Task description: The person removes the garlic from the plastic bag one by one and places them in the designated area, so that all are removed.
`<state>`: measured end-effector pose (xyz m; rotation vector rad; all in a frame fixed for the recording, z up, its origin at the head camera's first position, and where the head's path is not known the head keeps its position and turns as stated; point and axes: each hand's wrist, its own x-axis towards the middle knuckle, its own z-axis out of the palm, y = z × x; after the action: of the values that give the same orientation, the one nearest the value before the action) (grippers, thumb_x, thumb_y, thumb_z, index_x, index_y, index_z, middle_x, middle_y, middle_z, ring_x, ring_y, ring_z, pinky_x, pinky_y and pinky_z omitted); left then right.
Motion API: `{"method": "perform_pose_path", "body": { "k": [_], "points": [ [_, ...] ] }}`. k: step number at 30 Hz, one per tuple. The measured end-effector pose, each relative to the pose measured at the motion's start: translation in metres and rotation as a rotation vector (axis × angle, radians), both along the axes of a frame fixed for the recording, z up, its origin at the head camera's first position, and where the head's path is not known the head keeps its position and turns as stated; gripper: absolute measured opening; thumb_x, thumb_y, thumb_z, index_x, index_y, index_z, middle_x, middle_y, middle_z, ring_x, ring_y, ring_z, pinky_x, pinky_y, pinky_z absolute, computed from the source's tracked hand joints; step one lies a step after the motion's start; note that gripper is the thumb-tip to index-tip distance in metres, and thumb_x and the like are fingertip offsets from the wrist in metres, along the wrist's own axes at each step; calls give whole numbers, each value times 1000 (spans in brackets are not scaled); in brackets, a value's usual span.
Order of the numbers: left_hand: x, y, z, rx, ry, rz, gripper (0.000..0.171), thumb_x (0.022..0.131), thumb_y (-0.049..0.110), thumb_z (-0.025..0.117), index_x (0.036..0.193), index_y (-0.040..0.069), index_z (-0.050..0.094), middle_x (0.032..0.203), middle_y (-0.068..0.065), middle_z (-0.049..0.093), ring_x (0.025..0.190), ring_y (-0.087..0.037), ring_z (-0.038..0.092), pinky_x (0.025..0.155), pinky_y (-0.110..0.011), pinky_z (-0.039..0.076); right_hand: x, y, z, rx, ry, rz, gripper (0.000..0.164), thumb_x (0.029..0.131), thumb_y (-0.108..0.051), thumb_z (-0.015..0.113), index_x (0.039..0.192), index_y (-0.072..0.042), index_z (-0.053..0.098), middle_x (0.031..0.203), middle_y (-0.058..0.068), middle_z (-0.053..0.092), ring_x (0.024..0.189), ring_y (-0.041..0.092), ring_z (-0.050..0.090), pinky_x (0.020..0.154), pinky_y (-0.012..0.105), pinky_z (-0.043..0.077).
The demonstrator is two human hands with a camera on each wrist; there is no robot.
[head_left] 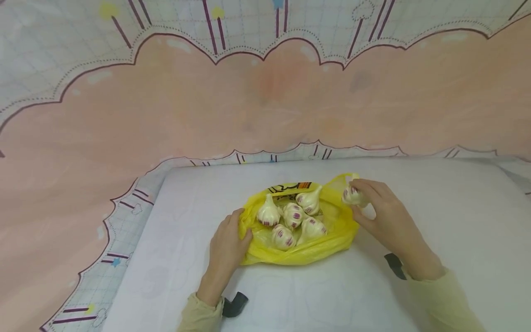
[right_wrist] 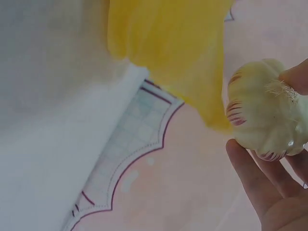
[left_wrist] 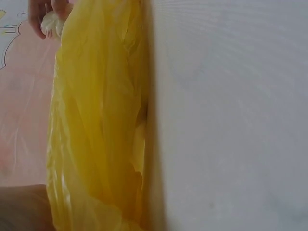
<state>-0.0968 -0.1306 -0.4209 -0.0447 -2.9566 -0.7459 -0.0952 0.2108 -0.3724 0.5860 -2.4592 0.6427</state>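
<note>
A yellow plastic bag point(head_left: 315, 256) lies open on the table with several garlic bulbs point(head_left: 268, 213) inside it, purple marks on their pale skins. At its left edge my left hand point(head_left: 226, 242) pinches the plastic, thumb toward the opening. My right hand point(head_left: 387, 219) holds another garlic bulb point(right_wrist: 260, 110) between thumb and fingers, at the bag's right rim, above the table. The root end of that bulb faces the camera in the right wrist view. In the left wrist view, the bag's side fills the middle and hides the bulbs within.
A white tabletop point(head_left: 174, 221) spreads under the bag. Behind it hangs a peach backdrop point(head_left: 249, 110) with a scalloped, patterned border. Black straps point(head_left: 235, 305) show at both wrists, by the pale sleeves.
</note>
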Motion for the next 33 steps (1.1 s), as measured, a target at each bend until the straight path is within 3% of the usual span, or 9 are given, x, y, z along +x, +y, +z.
{"method": "perform_pose_path", "body": {
  "k": [15, 18, 20, 25, 27, 33],
  "points": [
    [-2, 2, 1, -11, 5, 2, 52, 90, 21, 67, 138, 6, 53, 123, -17, 64, 110, -36, 62, 86, -52, 53, 0, 32, -3, -38, 22, -75, 62, 71, 7, 79, 129, -1, 58, 126, 19, 61, 111, 35, 57, 92, 49, 48],
    [-3, 2, 0, -2, -7, 1, 52, 90, 21, 66, 138, 7, 53, 125, -17, 63, 112, -36, 61, 88, -52, 53, 1, 38, -5, -40, 23, -85, 62, 70, 7, 79, 128, -1, 59, 126, 19, 61, 111, 35, 57, 96, 44, 48],
    [-3, 3, 1, 2, -11, 0, 52, 90, 22, 66, 138, 7, 53, 126, -17, 63, 113, -36, 61, 88, -53, 53, 0, 42, -5, -37, 23, -88, 62, 70, 7, 79, 127, 0, 59, 126, 20, 61, 111, 36, 57, 103, 33, 46],
    [-4, 4, 1, -7, 6, 2, 51, 91, 22, 66, 138, 7, 53, 124, -17, 64, 111, -35, 62, 86, -52, 54, -5, 52, -8, -17, 18, -91, 60, 70, 6, 78, 126, 2, 58, 123, 21, 61, 109, 36, 57, 98, 40, 48],
    [-4, 4, 1, -10, 10, 5, 50, 91, 22, 66, 137, 6, 53, 123, -16, 64, 110, -35, 62, 85, -51, 54, -7, 55, -12, -11, 10, -93, 59, 70, 6, 78, 125, 3, 58, 122, 22, 61, 108, 37, 56, 89, 52, 48],
    [-2, 3, 0, -2, 0, 11, 50, 91, 22, 66, 137, 6, 54, 124, -17, 64, 111, -36, 61, 85, -52, 53, -6, 66, -26, 6, -39, -115, 61, 70, 6, 80, 126, 3, 57, 121, 22, 60, 107, 39, 55, 86, 55, 47]
  ]
}}
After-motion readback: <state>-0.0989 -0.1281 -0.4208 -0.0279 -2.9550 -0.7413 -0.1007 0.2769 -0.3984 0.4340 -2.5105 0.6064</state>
